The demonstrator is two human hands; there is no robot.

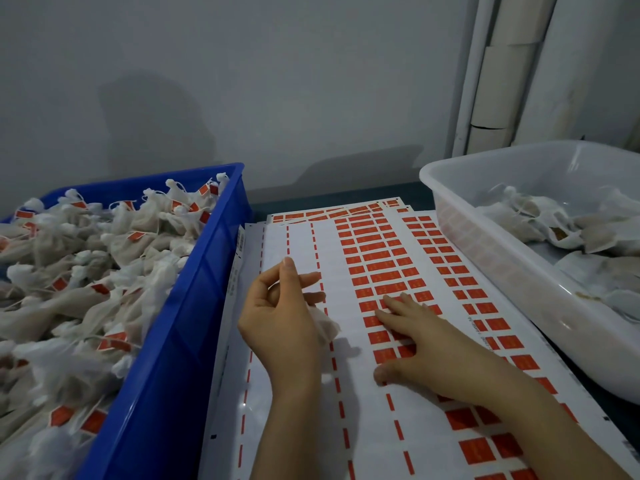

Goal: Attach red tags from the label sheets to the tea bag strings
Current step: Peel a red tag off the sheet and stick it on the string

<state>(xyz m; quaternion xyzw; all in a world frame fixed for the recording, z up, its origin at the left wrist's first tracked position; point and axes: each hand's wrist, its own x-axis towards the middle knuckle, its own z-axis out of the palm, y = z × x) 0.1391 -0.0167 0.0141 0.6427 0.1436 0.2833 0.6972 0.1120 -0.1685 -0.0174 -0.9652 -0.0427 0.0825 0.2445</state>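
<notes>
A grey wall (242, 81) stands behind the dark worktop (408, 194). At the worktop's left edge is a blue crate (194, 306) full of tea bags which already carry tags. At the right edge is a pale tub (485, 244) with bags that seem untagged. Between them the label sheets (301, 244) lie flat, their columns running from the near edge to the far edge.

The right hand (426, 344) rests spread on the top sheet, its straight fingertips (389, 301) pressing on the red tags (381, 268). The left hand (280, 317) is just beside it on the left, its fingers curled round one tea bag (327, 327). The string is too thin to see.

The right hand is the nearer one to the tags. A peeled tag would probably have to travel leftward, across the columns, to reach the bag.
</notes>
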